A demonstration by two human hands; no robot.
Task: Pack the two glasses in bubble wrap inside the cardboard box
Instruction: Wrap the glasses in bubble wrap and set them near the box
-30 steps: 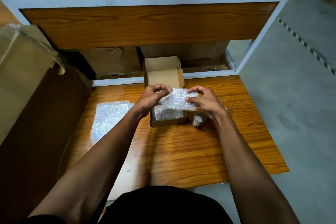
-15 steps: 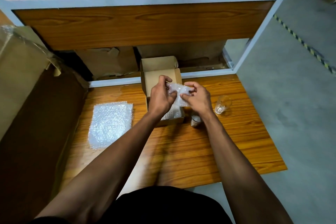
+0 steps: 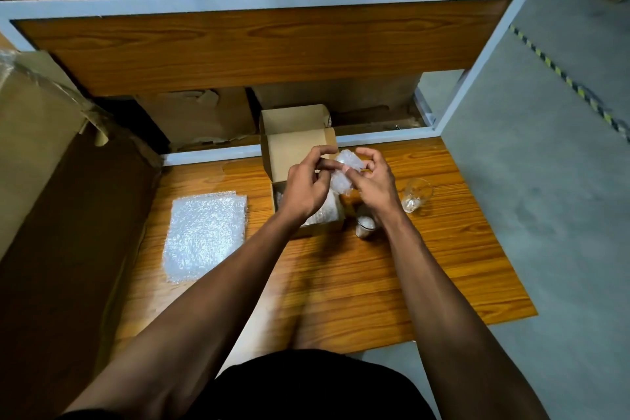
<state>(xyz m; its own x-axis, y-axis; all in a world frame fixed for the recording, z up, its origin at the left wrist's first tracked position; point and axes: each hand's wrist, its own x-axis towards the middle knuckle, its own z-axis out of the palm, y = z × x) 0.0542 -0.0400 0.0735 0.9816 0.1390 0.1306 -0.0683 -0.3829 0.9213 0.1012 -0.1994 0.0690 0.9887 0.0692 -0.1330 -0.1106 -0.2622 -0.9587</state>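
A small open cardboard box stands at the back of the wooden table, with bubble wrap lining its inside. Above its right side my left hand and my right hand both pinch a folded piece of bubble wrap between their fingertips. One clear glass lies tipped on the table to the right of my right hand. A second glass stands upright just right of the box, under my right wrist.
A flat stack of bubble wrap sheets lies on the wooden table left of the box. A large cardboard carton stands along the left edge. A shelf frame overhangs the back. Concrete floor lies to the right.
The bubble wrap piece, spread wide between my hands a second ago, is folded into a small bundle. My hands have come closer together over the box.
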